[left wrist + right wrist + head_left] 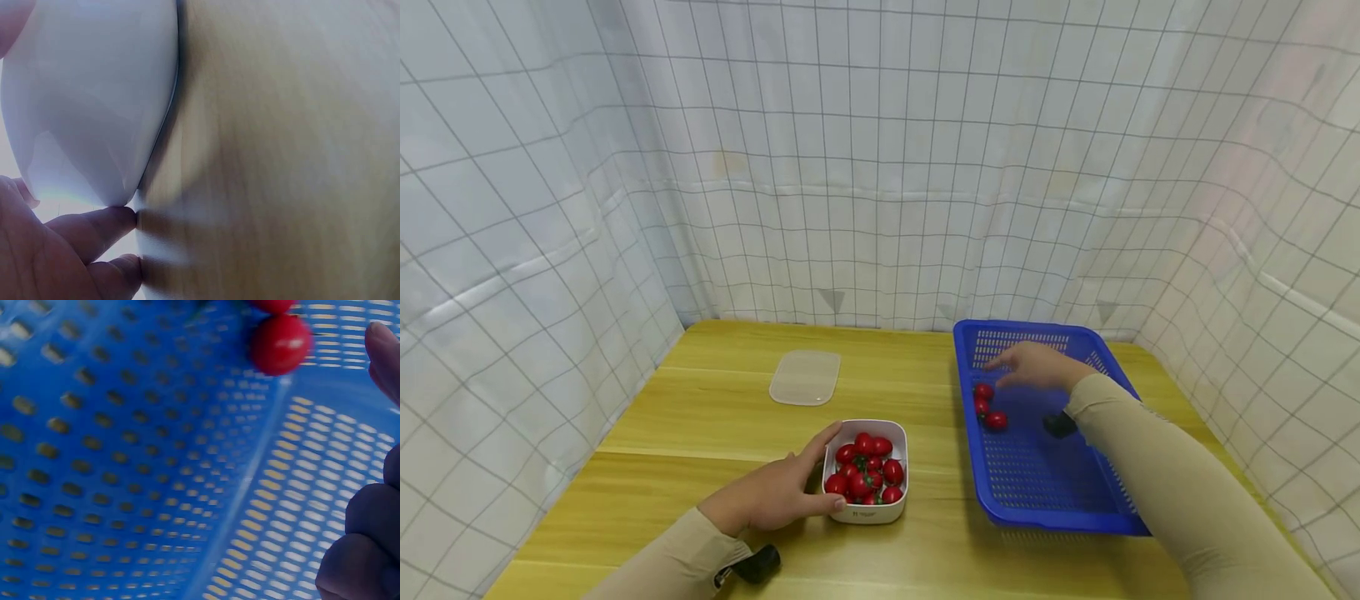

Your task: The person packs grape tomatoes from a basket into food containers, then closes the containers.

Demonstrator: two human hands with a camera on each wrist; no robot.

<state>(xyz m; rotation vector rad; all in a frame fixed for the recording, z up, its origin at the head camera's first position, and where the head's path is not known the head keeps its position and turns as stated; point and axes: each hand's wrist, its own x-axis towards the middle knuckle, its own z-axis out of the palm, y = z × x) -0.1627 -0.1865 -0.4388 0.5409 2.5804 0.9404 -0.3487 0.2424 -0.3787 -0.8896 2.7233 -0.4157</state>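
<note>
My left hand (775, 493) holds a square white container (867, 516) by its left side, thumb at the front corner and a finger along the back. Several red cherry tomatoes (859, 485) fill the container. In the left wrist view, fingertips (119, 219) touch down at the base of the container's wall (94, 94). Over the far part of a blue plastic basket (985, 500) hovers my right hand (1037, 367), with bent fingers and nothing in them. Below it, a few tomatoes (996, 421) lie along the basket's left wall; one tomato (281, 345) shows near that hand in the right wrist view.
A translucent lid (805, 377) lies flat on the wooden table (700, 425) behind the container. White grid-patterned curtains (895, 167) enclose the table at the back and both sides. The basket's raised rim stands between the container and the right hand.
</note>
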